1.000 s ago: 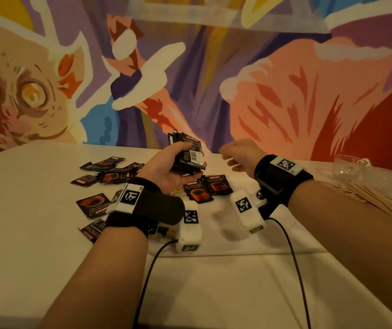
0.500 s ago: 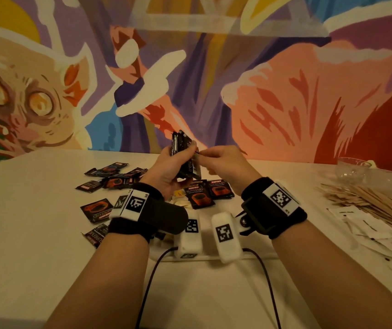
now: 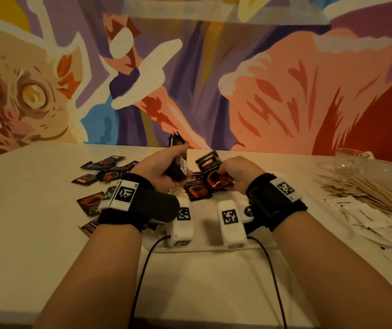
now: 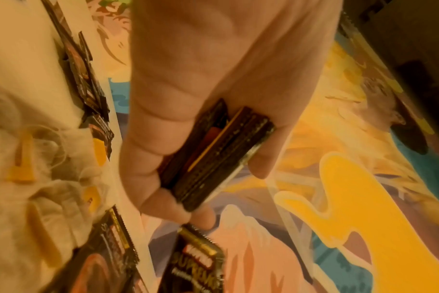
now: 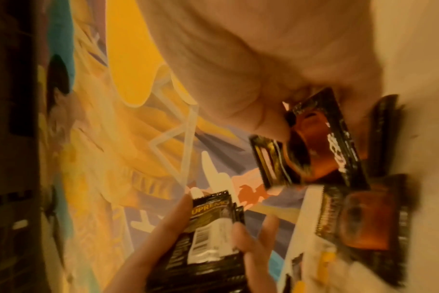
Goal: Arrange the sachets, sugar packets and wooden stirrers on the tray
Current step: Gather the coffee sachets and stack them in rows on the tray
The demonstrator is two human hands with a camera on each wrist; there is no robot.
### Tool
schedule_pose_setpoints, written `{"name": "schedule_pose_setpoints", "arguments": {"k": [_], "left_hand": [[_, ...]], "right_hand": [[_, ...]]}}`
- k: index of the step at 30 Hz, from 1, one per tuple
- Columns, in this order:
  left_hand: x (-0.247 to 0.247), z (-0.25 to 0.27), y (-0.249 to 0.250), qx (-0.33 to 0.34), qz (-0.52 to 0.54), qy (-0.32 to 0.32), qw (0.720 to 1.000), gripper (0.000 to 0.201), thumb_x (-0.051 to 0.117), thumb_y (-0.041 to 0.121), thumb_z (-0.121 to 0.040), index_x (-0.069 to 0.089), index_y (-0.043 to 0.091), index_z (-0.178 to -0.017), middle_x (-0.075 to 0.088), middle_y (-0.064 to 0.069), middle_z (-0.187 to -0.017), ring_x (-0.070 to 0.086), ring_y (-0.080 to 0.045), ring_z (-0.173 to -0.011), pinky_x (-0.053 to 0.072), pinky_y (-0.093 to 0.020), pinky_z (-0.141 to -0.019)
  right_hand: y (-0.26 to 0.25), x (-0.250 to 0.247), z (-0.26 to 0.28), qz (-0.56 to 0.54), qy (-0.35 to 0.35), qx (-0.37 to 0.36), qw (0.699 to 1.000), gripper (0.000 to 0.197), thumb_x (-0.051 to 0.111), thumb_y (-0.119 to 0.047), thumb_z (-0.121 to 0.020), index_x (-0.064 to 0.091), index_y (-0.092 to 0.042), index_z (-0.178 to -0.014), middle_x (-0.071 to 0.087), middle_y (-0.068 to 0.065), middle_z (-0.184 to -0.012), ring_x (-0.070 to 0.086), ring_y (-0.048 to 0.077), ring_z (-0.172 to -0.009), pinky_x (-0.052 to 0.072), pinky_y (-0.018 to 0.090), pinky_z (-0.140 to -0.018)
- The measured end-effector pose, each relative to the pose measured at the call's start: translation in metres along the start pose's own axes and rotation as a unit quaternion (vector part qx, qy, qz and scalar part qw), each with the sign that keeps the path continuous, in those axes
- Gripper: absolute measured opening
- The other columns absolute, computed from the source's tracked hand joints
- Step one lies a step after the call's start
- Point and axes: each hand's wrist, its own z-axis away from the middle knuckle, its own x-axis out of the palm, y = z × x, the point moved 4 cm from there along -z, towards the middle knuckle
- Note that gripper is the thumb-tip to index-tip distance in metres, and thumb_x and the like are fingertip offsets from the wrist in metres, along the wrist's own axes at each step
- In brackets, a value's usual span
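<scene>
A mural (image 3: 214,67) fills the upper half of the head view; below it a white table (image 3: 35,233) runs the full width. In the centre, mostly behind the wrists, lies the tray (image 3: 204,248), pale and flat, its near edge showing just under the two wrist cameras.

At the right edge of the frame a heap of stirrers (image 3: 366,193) lies on the table, with white sugar packets (image 3: 366,217) spread just below it and a glass cup (image 3: 351,160) above it. None of these is on the tray.

Left of centre, loose sachets (image 3: 102,169) lie scattered on the table. One sachet (image 3: 196,191) lies flat in the middle, between the hands, seemingly on the tray's far part, though where the tray ends there is hidden.

The left hand (image 3: 164,169) is curled round a stack (image 3: 178,160) of dark sachets held on edge, thumb on one face and fingers on the other; the left wrist view shows the stack (image 4: 213,154) clamped in that grip. The right hand (image 3: 235,174) pinches a single sachet (image 3: 211,172) lifted just above the flat one, close to the stack but apart from it.

The step in hand seems to be gathering sachets into one bundle. The next move probably calls for sliding the single sachet squarely against the stack, with the left grip eased enough to admit it without spilling the rest.
</scene>
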Motion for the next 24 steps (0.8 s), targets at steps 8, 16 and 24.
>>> {"name": "schedule_pose_setpoints", "arguments": {"k": [8,16,24], "left_hand": [[-0.007,-0.007,-0.009,-0.059,-0.049,0.011,0.997,0.03,0.052,0.037,-0.093,0.051,0.012,-0.11,0.057,-0.014,-0.096,0.056,-0.023,-0.081,0.044,-0.032,-0.07],[-0.013,-0.013,-0.011,-0.059,-0.038,0.026,0.997,0.05,0.053,0.036,-0.093,0.042,0.013,-0.135,0.047,-0.022,-0.129,0.056,-0.027,-0.081,0.044,-0.039,-0.073],[-0.012,-0.018,-0.013,-0.064,-0.021,0.009,0.998,0.038,0.051,0.038,-0.094,0.046,0.012,-0.122,0.052,-0.019,-0.116,0.056,-0.028,-0.081,0.045,-0.039,-0.068]], "right_hand": [[0.015,0.01,-0.005,0.101,-0.01,0.037,0.994,0.031,0.062,0.005,-0.083,0.063,0.004,-0.113,0.064,0.015,-0.1,0.056,0.018,-0.07,0.048,0.025,-0.057],[0.015,0.011,-0.001,0.073,-0.014,0.029,0.997,0.03,0.056,0.001,-0.089,0.055,0.005,-0.119,0.061,0.018,-0.103,0.062,0.024,-0.08,0.054,0.038,-0.083],[0.02,0.012,-0.002,0.093,-0.03,0.032,0.995,0.035,0.053,0.0,-0.091,0.051,0.001,-0.126,0.058,0.019,-0.123,0.058,0.024,-0.1,0.05,0.03,-0.087]]}}
